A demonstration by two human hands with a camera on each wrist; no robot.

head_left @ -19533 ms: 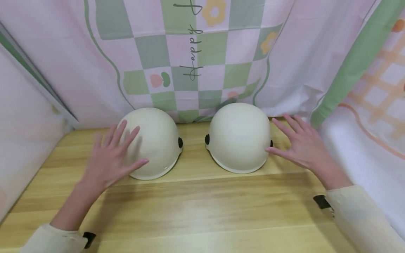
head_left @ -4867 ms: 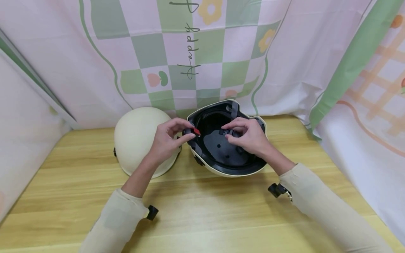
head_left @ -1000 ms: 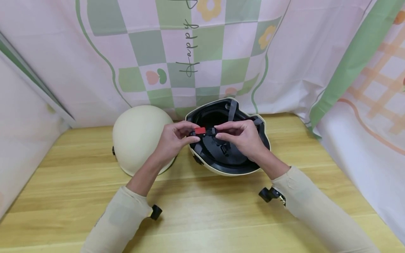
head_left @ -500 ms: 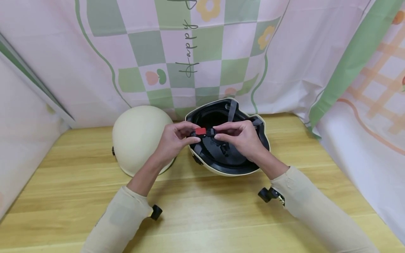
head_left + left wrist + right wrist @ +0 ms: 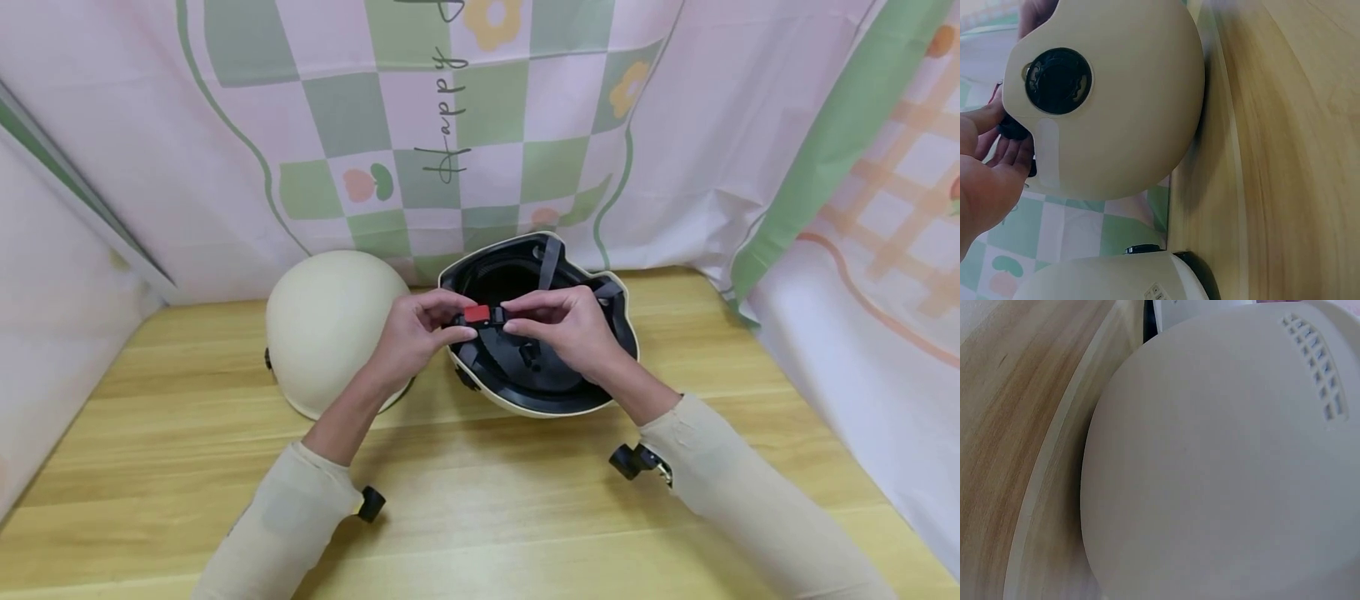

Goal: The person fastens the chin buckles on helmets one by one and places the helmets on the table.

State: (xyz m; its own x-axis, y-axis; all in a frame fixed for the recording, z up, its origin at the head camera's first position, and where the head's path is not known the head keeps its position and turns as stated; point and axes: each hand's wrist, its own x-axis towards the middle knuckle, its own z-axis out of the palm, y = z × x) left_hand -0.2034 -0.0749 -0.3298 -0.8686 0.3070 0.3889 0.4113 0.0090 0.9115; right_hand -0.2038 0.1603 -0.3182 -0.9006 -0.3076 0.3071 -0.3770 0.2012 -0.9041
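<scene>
A cream helmet (image 5: 543, 408) lies upside down on the table, its black lining facing up. Over its opening, my left hand (image 5: 412, 337) pinches the red-tabbed half of the chin strap buckle (image 5: 476, 314) between thumb and fingers. From the other side my right hand (image 5: 573, 329) pinches the black half (image 5: 498, 316). The two halves meet end to end; whether they are latched I cannot tell. In the left wrist view, a round black fitting (image 5: 1059, 81) shows on the helmet's side. The right wrist view has mostly its shell (image 5: 1210, 456), the right hand's grip being hidden there.
A second cream helmet (image 5: 330, 329) sits dome up just left of the first, close to my left forearm. Behind both hangs a patterned curtain (image 5: 495, 100). Wood-grain table (image 5: 480, 517) extends in front, with pale cloth along both sides.
Earlier both helmets sat dome up with my hands spread; the right one is now overturned. Over the last second, my right hand has shifted slightly left, closing the gap between the buckle halves.
</scene>
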